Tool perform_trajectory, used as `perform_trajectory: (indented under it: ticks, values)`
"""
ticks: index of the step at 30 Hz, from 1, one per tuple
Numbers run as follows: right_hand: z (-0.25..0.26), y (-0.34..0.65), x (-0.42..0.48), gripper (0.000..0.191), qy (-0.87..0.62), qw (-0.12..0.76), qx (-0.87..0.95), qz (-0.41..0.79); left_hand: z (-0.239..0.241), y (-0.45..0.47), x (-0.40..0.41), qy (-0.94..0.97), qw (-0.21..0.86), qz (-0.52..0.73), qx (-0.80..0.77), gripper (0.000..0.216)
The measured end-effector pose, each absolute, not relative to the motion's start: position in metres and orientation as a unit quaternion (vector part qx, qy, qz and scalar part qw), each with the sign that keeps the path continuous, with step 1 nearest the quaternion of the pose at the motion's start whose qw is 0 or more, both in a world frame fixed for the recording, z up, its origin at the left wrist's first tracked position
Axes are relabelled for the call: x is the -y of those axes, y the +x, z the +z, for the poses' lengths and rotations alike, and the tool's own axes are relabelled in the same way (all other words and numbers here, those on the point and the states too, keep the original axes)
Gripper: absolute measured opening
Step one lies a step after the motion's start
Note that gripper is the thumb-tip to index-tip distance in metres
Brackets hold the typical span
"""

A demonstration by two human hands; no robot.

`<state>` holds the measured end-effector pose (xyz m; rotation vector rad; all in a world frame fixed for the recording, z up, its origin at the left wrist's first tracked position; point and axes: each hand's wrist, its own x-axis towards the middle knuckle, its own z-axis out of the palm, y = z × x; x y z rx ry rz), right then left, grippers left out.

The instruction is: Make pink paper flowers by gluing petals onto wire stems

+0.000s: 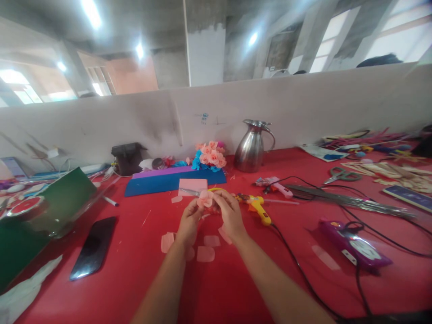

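Observation:
Between my two hands, above the red table, is a pink paper flower [205, 199]. My left hand [189, 220] pinches it from the left side. On its right, my right hand [230, 213] has its fingers closed at the flower's edge. Pink paper petals [205, 254] lie scattered on the table below my wrists. Behind the hands lie a pink paper square [192, 185] and scissors [189, 191], their handles partly hidden by the hands. A yellow glue gun [259, 209] rests just right of my right hand.
Farther back are a blue sheet [158, 183], a bunch of pink and blue flowers [212, 156] and a steel jug [250, 146]. A phone [94, 246] lies left. At right are a purple power strip [357, 245], cables, a pink glue gun [278, 186] and scissors [344, 174].

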<state>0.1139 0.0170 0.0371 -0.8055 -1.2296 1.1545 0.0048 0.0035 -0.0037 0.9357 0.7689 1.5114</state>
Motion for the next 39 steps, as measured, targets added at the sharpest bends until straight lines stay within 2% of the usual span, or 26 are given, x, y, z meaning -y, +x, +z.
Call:
perform_trajectory:
  ticks: [7,14,18,25,32,39]
  values:
    - [0.034,0.112,-0.02,0.019,-0.371,0.599,0.482,0.521,0.001,0.004,-0.005,0.376,0.548,0.661,-0.349,0.023]
    - [0.03,0.108,-0.018,0.024,-0.347,0.488,0.477,0.643,0.003,0.003,-0.003,0.392,0.514,0.67,-0.364,0.021]
    - [0.03,0.106,-0.016,0.025,-0.335,0.459,0.474,0.673,0.003,0.004,-0.002,0.398,0.512,0.677,-0.347,0.016]
    - [0.033,0.104,-0.015,0.013,-0.349,0.486,0.456,0.659,0.001,0.002,-0.003,0.381,0.496,0.689,-0.365,0.011]
    - [0.037,0.104,-0.011,0.021,-0.346,0.472,0.48,0.654,0.002,0.002,-0.001,0.399,0.499,0.684,-0.353,0.012]
    - [0.034,0.104,-0.013,0.016,-0.324,0.486,0.488,0.648,0.007,0.002,0.0,0.388,0.49,0.681,-0.382,0.015]
